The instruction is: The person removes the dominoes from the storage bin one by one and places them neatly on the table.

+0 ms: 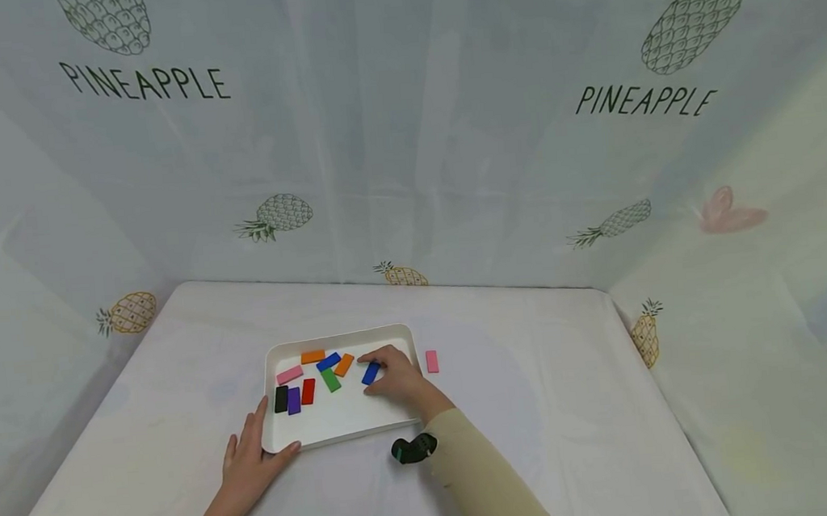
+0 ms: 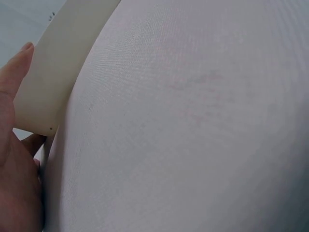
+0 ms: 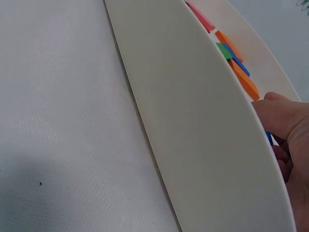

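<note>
A white tray (image 1: 354,427) holds several small coloured blocks. My right hand (image 1: 397,377) reaches over its right side, with thumb and fingers around a blue block (image 1: 371,373); the right wrist view shows only a sliver of that blue block (image 3: 269,137) by the hand (image 3: 289,130). At the tray's front left corner, my left hand (image 1: 247,461) rests with fingers spread, the thumb along the front wall and a finger along the left side. In the left wrist view, the left hand (image 2: 17,135) touches the tray's outer wall (image 2: 60,58).
Left in the tray lie black (image 1: 281,399), purple (image 1: 293,400), red (image 1: 308,391) and pink (image 1: 290,375) blocks. Near the middle are green (image 1: 331,379), blue (image 1: 328,361) and two orange blocks (image 1: 313,357). Another pink block (image 1: 432,361) lies on the white-covered table (image 1: 542,410), right of the tray.
</note>
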`<state>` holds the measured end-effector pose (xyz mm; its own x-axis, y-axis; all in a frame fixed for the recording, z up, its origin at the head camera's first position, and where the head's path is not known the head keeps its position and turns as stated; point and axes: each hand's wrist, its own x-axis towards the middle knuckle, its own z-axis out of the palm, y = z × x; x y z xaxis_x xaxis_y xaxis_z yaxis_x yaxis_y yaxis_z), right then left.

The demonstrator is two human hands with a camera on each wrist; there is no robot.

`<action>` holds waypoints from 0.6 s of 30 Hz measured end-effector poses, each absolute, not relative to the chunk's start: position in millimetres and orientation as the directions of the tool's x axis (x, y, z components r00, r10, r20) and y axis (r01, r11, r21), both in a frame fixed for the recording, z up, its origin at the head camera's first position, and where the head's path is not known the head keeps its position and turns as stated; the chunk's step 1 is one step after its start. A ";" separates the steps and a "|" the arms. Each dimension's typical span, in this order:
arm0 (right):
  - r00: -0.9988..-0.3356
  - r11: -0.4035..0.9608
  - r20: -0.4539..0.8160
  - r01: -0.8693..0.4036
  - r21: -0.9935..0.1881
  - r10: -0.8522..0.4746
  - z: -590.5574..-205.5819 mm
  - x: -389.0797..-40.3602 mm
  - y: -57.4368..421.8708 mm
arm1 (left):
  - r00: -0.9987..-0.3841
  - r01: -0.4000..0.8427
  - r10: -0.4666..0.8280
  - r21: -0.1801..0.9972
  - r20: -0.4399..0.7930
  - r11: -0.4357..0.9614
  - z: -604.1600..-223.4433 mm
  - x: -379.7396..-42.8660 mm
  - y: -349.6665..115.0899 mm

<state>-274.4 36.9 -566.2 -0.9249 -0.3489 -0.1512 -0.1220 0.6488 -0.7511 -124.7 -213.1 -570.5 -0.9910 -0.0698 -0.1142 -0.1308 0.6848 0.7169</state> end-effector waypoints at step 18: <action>-0.920 0.607 -0.139 -0.123 -0.785 -0.366 -566.5 -274.8 39.5 | -0.990 -0.138 -0.075 0.715 -0.120 0.686 -570.3 -124.9 -213.5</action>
<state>-274.8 39.5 -566.5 -0.9199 -0.3665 -0.1394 -0.1227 0.6067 -0.7854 -124.9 -213.5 -570.3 -0.9900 -0.0748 -0.1197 -0.1382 0.6858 0.7145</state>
